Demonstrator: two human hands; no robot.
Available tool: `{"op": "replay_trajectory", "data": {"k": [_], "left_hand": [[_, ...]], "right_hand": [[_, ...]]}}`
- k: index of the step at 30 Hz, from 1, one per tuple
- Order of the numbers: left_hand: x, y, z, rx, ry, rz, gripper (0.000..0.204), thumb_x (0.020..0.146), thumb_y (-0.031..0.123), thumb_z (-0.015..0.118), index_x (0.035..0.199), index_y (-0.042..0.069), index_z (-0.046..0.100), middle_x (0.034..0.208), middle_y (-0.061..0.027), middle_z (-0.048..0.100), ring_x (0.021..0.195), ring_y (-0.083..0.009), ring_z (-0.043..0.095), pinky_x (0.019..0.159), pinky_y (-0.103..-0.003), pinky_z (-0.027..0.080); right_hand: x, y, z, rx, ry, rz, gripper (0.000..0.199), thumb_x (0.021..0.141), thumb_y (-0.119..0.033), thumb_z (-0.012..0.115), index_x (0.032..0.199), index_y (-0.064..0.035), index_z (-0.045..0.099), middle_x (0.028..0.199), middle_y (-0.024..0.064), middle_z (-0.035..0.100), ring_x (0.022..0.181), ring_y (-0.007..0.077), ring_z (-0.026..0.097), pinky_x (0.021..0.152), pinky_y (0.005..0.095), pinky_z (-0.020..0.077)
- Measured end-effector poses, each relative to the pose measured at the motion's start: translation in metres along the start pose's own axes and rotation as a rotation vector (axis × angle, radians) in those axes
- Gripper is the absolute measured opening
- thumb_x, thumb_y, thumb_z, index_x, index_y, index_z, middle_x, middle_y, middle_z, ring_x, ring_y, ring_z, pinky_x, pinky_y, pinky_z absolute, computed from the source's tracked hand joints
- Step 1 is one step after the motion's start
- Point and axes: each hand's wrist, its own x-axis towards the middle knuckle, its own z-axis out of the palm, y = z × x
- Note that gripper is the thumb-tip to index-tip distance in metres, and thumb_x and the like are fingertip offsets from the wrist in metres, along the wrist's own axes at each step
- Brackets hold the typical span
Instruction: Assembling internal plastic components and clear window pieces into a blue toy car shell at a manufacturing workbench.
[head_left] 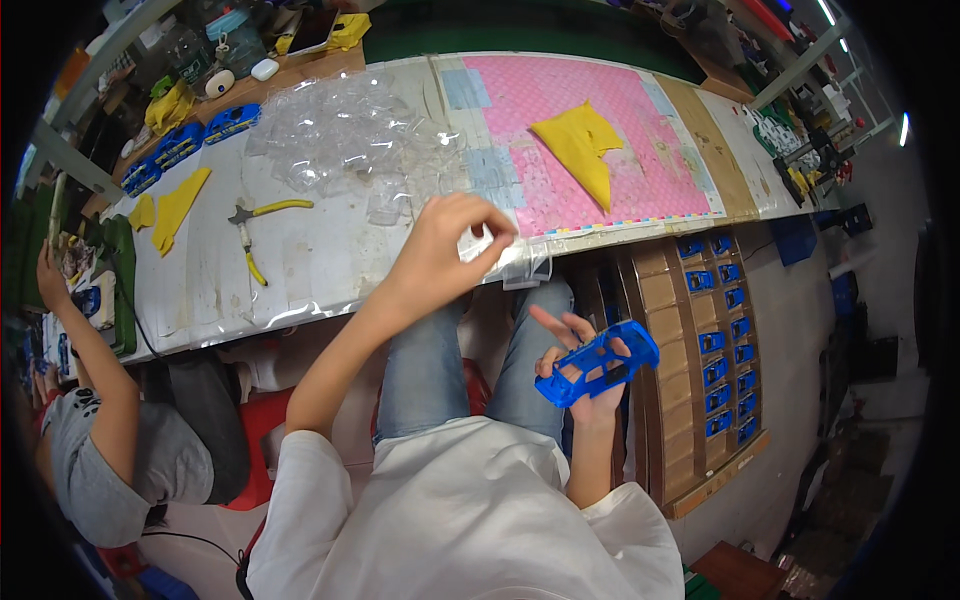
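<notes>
Just over the table's front edge, my left hand is closed in a pinch, thumb and forefinger forming a ring. A clear plastic molded piece hangs at its fingertips, in front of my knees. My right hand, palm up, holds a blue toy car body shell with open window gaps through which fingers show. On the table behind my left hand lies a spread pile of clear plastic pieces. Yellow-handled pliers lie opened to its left.
A yellow cloth lies on a pink patterned sheet. More blue car shells and yellow cloth scraps sit at far left. Right of my legs stands a compartmented brown tray holding several blue car shells. A co-worker sits at left.
</notes>
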Motion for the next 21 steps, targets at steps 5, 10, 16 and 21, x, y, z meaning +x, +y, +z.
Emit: {"op": "replay_trajectory", "data": {"k": [5,10,16,21], "left_hand": [[-0.032,0.005,0.003,-0.002,-0.131,-0.064,0.009,0.069,0.006,0.063,0.078,0.005,0.06,0.072,-0.0041,0.058,0.068,-0.0174,0.051,0.072,-0.03,0.035],[-0.049,0.005,-0.003,-0.088,0.261,-0.055,0.003,0.071,0.004,0.06,0.072,0.006,0.059,0.063,-0.0043,0.055,0.073,-0.0213,0.053,0.067,-0.031,0.037],[-0.089,0.011,-0.023,0.38,0.528,-0.249,0.027,0.073,-0.003,0.057,0.1,0.001,0.053,0.078,-0.009,0.054,0.068,-0.022,0.048,0.071,-0.035,0.038],[-0.105,0.051,0.005,0.169,0.236,-0.01,0.04,0.07,0.0,0.06,0.108,-0.001,0.047,0.095,-0.0147,0.055,0.083,-0.0306,0.054,0.075,-0.037,0.04]], "right_hand": [[0.016,-0.001,0.03,-0.23,-0.045,0.08,0.075,0.079,-0.06,0.038,0.123,-0.0005,0.044,0.133,0.0257,0.031,0.072,0.0293,0.06,0.062,0.0339,0.0495],[0.017,0.016,0.037,-0.293,0.039,0.094,0.086,0.077,-0.055,0.04,0.127,0.0138,0.028,0.134,0.024,0.031,0.066,0.0272,0.06,0.06,0.0321,0.0466],[0.015,0.024,0.033,-0.266,0.065,0.098,0.085,0.076,-0.054,0.041,0.127,0.0134,0.03,0.134,0.0247,0.031,0.066,0.0279,0.06,0.058,0.0317,0.0476],[0.019,0.037,0.045,-0.248,0.017,0.099,0.063,0.081,-0.052,0.038,0.117,-0.0017,0.05,0.134,0.0238,0.031,0.073,0.0265,0.061,0.061,0.03,0.0505]]}}
